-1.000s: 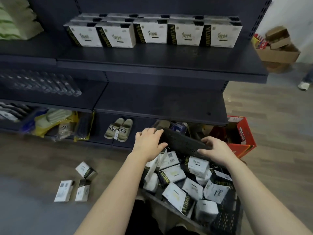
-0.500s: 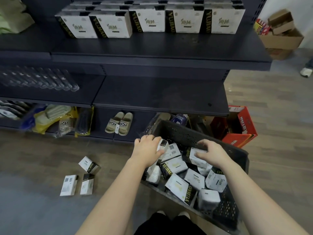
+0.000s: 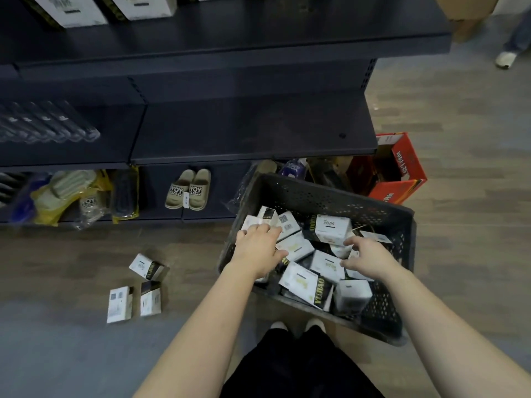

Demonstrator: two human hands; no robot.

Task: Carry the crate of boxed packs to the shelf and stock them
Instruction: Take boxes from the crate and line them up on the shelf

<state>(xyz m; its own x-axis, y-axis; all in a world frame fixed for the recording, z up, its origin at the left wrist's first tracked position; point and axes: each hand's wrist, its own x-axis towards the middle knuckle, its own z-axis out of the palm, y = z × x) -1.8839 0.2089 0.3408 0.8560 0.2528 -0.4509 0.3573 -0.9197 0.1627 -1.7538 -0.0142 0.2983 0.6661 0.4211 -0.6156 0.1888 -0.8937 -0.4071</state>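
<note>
The black perforated crate sits on the floor in front of my feet, tilted, with several white and black boxed packs heaped inside. My left hand reaches into its left side, fingers laid over a pack by the wall. Over the packs on the crate's right side my right hand hovers with spread, slightly bent fingers, holding nothing. A row of matching packs stands on the dark upper shelf above.
Three loose packs lie on the floor left of the crate. The middle shelf juts out over it. Slippers and bagged goods fill the bottom shelf. A red carton stands behind the crate. Another person's shoe shows far right.
Both hands left the crate's far rim and dropped onto the packs inside. The crate went down and now rests on the floor; my view tilted downward.
</note>
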